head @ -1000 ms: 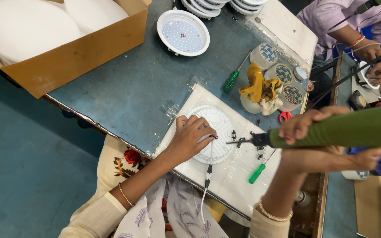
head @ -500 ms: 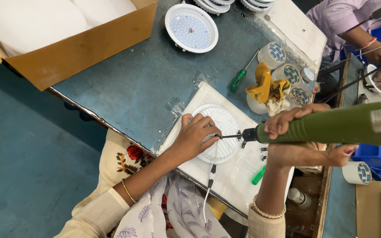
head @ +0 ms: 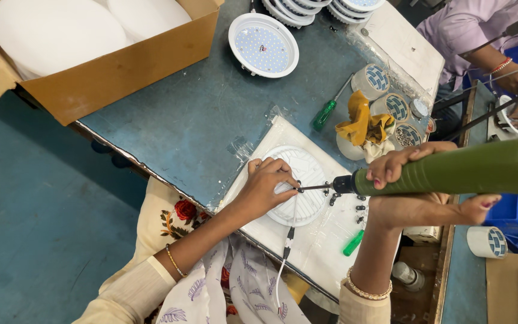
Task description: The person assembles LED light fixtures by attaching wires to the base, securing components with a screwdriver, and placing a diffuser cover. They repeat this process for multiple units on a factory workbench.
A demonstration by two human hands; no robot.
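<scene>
Fingers (head: 283,174) of the left hand (head: 265,189) press flat and spread on the round white lamp housing (head: 307,180), which lies on a white sheet (head: 331,252) on the blue table (head: 199,114). The right hand (head: 412,159) is wrapped around a green power screwdriver (head: 463,171). Since a second ago its bit has closed in from beside the rim and now meets the housing at the left fingertips, so driving looks imminent.
</scene>
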